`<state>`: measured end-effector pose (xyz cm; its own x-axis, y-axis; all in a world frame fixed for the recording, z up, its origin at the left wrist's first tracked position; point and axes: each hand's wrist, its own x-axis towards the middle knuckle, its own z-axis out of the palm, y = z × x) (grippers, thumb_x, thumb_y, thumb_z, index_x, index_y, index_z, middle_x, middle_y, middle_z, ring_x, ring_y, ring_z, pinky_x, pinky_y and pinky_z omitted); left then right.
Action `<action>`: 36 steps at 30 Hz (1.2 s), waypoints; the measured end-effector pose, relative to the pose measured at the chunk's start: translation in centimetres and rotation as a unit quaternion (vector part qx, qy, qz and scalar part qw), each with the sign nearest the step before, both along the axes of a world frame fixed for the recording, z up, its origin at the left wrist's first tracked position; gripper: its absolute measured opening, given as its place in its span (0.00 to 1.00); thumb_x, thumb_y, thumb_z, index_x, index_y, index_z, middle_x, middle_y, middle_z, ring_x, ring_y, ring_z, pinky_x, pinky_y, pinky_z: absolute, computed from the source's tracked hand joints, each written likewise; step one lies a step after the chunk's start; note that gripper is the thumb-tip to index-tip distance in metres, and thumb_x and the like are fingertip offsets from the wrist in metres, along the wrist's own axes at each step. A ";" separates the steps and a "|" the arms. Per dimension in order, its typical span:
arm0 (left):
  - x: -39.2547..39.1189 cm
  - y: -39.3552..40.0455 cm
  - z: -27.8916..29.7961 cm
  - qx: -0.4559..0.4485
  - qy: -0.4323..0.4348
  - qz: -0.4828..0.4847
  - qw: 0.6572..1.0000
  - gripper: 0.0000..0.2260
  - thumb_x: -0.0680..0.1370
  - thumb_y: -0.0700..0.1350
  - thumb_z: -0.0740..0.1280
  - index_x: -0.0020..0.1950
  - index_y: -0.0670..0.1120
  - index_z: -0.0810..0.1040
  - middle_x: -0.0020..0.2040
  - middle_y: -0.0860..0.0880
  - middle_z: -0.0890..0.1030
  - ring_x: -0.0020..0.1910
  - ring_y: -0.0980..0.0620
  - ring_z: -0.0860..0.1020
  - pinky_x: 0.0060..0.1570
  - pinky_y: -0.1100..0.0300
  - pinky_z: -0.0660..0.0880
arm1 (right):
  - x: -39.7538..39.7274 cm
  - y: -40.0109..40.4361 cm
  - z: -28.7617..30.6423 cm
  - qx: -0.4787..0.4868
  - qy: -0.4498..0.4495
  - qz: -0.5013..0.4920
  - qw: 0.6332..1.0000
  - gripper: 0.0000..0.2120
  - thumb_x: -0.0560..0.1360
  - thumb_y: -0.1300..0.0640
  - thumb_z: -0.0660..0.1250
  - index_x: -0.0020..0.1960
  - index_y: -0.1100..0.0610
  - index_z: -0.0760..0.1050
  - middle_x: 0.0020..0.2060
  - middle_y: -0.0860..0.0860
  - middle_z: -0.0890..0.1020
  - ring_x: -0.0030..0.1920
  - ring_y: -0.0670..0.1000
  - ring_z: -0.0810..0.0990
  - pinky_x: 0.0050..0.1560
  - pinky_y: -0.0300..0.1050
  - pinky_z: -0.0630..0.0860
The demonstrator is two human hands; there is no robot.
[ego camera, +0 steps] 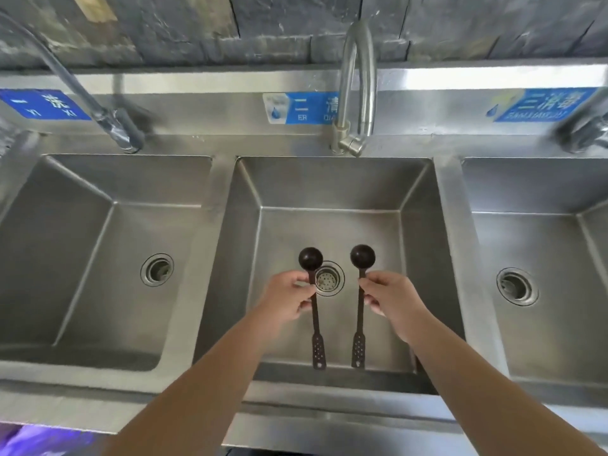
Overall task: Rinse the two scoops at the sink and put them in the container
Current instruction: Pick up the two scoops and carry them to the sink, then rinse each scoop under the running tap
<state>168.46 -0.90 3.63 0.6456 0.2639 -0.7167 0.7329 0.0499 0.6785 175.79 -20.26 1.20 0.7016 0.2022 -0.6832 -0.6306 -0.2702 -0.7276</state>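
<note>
The left hand (289,296) pinches the stem of one scoop (314,301) between thumb and curled fingers; the right hand (390,296) pinches the other scoop (360,291) the same way. Both scoops hang side by side at the lower centre of the frame, bowls forward, over the drain (329,278) of the middle sink (332,182), probably ready for rinsing. The tap (357,83) at upper centre shows no water. No container is visible.
</note>
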 end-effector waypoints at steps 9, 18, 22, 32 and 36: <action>5.0 2.9 -15.5 0.004 0.071 0.053 0.996 0.03 0.77 0.36 0.67 0.47 0.42 0.80 0.36 0.43 0.82 0.28 0.52 0.79 0.20 0.69 0.66 | 5.2 1.5 -14.4 -0.091 0.064 -0.048 0.993 0.05 0.78 0.66 0.67 0.44 0.61 0.80 0.32 0.55 0.77 0.25 0.45 0.73 0.24 0.33 0.69; 4.9 5.3 -26.7 0.030 0.129 0.093 0.987 0.07 0.76 0.33 0.68 0.40 0.43 0.79 0.36 0.43 0.80 0.19 0.60 0.78 0.15 0.69 0.66 | 6.0 3.2 -23.5 -0.133 0.082 -0.037 0.987 0.15 0.79 0.68 0.63 0.34 0.57 0.72 0.32 0.55 0.73 0.28 0.48 0.73 0.18 0.29 0.66; 4.9 5.0 -29.1 0.026 0.132 0.096 0.986 0.08 0.76 0.34 0.68 0.39 0.44 0.79 0.34 0.44 0.79 0.20 0.59 0.77 0.18 0.69 0.69 | 5.8 2.8 -25.8 -0.157 0.080 -0.044 0.983 0.16 0.78 0.67 0.64 0.34 0.55 0.73 0.34 0.55 0.75 0.31 0.50 0.74 0.20 0.29 0.68; 4.9 4.3 -31.5 0.042 0.131 0.103 0.985 0.01 0.73 0.38 0.73 0.41 0.42 0.83 0.30 0.46 0.83 0.26 0.55 0.81 0.24 0.66 0.74 | 6.0 2.3 -28.5 -0.197 0.075 -0.043 0.977 0.07 0.75 0.61 0.70 0.39 0.56 0.83 0.33 0.54 0.83 0.29 0.48 0.80 0.35 0.39 0.77; 4.5 4.7 -29.3 0.085 0.145 0.078 0.983 0.07 0.71 0.49 0.75 0.41 0.46 0.84 0.32 0.48 0.84 0.33 0.50 0.82 0.38 0.57 0.81 | 5.7 1.8 -26.3 -0.216 0.070 0.003 0.974 0.13 0.72 0.50 0.73 0.33 0.56 0.83 0.31 0.53 0.85 0.33 0.52 0.83 0.46 0.49 0.80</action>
<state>172.98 3.81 -25.64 0.3622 0.4760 -0.8014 0.8892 0.0814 0.4502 181.44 -18.45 -25.10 0.5959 -0.1207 -0.7939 -0.7125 -0.5355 -0.4533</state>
